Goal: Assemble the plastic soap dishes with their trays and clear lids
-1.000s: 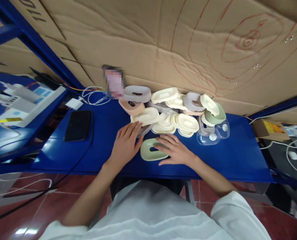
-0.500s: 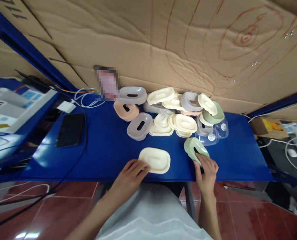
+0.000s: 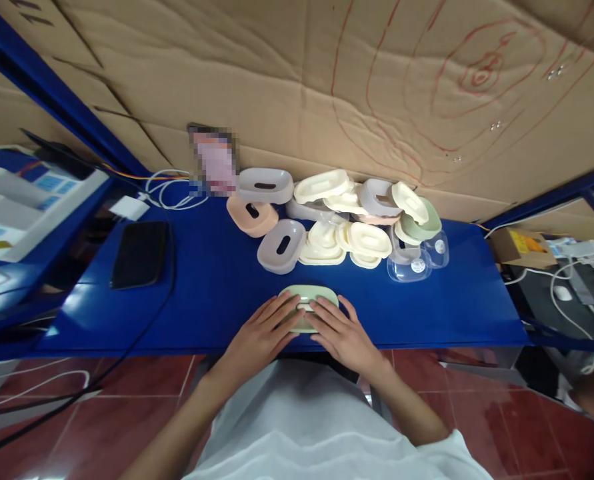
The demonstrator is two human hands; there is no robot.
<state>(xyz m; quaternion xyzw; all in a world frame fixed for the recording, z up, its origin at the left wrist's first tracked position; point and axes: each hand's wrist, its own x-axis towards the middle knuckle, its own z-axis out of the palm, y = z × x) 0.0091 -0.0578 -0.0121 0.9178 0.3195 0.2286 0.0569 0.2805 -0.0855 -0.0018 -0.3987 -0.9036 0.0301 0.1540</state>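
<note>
A pale green oval plastic cover with a slot (image 3: 313, 291) lies in front of me near the table's front edge. The cream tray seen there earlier is now under it, with only a pale strip showing through the slot. My left hand (image 3: 267, 328) holds the cover's left side, fingers over the top and thumb at the near edge. On the right side my right hand (image 3: 344, 333) grips it likewise, with its fingers spread across the top and round the end. Both hands partly hide the cover.
Behind lie grey slotted covers (image 3: 282, 247), a peach cover (image 3: 253, 217), cream trays (image 3: 369, 240), another green piece (image 3: 423, 220) and clear lids (image 3: 409, 267). A black tablet-like device (image 3: 140, 255) and a cable (image 3: 169, 300) are at left. Cardboard (image 3: 277, 80) stands behind the blue table (image 3: 217, 267).
My right hand has brought the green cover leftward onto the cream tray. Both hands now rest on the cover, and the view has shifted slightly.
</note>
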